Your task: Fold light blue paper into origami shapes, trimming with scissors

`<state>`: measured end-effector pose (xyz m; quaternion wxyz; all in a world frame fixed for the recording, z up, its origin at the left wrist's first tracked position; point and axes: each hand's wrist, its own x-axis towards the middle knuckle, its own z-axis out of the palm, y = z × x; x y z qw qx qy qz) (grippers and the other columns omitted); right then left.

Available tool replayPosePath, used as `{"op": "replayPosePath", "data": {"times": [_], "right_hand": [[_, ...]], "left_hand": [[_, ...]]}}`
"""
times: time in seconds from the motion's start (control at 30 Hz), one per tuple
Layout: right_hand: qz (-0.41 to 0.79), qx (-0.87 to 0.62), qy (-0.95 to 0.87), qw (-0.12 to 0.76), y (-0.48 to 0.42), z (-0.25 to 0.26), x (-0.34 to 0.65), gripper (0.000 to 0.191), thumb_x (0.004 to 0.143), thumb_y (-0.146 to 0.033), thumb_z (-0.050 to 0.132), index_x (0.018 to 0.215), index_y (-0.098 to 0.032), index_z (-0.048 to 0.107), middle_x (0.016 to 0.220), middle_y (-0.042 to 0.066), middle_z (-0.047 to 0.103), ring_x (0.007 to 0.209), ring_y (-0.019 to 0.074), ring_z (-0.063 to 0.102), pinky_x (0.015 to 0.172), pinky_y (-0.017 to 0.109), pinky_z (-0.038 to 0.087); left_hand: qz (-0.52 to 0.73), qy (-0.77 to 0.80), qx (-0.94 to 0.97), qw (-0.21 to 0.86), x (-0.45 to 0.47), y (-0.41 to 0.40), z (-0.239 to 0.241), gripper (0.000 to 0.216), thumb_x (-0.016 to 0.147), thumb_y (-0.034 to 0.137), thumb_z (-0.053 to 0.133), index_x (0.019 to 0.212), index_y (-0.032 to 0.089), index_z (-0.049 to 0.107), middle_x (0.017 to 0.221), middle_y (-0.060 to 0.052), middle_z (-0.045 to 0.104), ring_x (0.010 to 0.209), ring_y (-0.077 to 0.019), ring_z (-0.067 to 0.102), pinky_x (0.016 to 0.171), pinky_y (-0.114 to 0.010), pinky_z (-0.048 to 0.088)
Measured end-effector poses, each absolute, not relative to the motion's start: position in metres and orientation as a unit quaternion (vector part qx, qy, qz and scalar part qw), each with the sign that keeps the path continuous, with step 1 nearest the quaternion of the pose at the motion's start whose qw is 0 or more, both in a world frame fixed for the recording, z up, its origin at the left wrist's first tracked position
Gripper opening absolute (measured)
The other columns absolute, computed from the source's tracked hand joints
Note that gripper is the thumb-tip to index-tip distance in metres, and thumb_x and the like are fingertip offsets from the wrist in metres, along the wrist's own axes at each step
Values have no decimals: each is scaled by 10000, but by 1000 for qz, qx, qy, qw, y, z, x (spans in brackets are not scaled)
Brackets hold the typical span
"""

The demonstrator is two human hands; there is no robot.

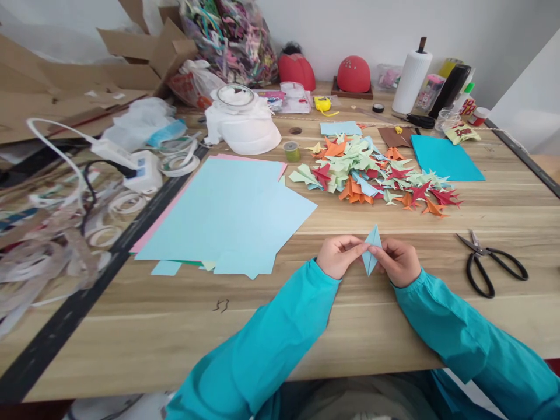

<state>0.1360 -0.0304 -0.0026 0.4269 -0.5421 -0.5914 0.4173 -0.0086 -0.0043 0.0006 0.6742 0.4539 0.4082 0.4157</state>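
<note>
Two pinches: left hand [339,256] and right hand [400,262] hold the blue folded paper [370,261] between them over the table [315,338]; I judge uneven pinching pressure could skew its crease.

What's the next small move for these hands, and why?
Probably press the light-blue folded paper flatter along its lengthwise line: the left hand and right hand already pinch it from opposite sides, thumbs near its middle.

A craft workroom, to judge by its wooden counter [166,338] laid with coloured sheets [227,210], a heap of folded paper shapes [350,163] and scissors [480,251], near an open cardboard carton [172,55].
</note>
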Motion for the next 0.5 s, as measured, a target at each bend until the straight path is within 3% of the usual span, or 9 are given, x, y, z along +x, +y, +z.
{"op": "replayPosePath", "data": {"times": [0.23,0.37,0.5], "right_hand": [[489,-538,-528,439,-29,0,135,350,659,-465,636,529,-171,496,409,-26,511,340,71,410,340,202,317],[535,-506,-499,457,-29,3,136,346,669,-468,624,554,-160,519,436,-21,541,355,72,448,351,193,357],[516,-507,-517,457,-29,-1,137,352,696,-454,606,543,-168,469,402,-34,514,325,56,401,330,179,309]], "left_hand": [[414,411,506,635,-10,-5,-1,281,588,402,691,610,124,652,562,-22,647,518,-116,565,543,-237,470],[416,410,512,630,-11,-6,4,286,612,406,669,589,123,632,554,-16,637,522,-116,559,540,-235,458],[419,416,516,621,-10,-7,3,298,613,400,666,544,125,575,515,-3,596,487,-96,519,498,-220,417]]}}
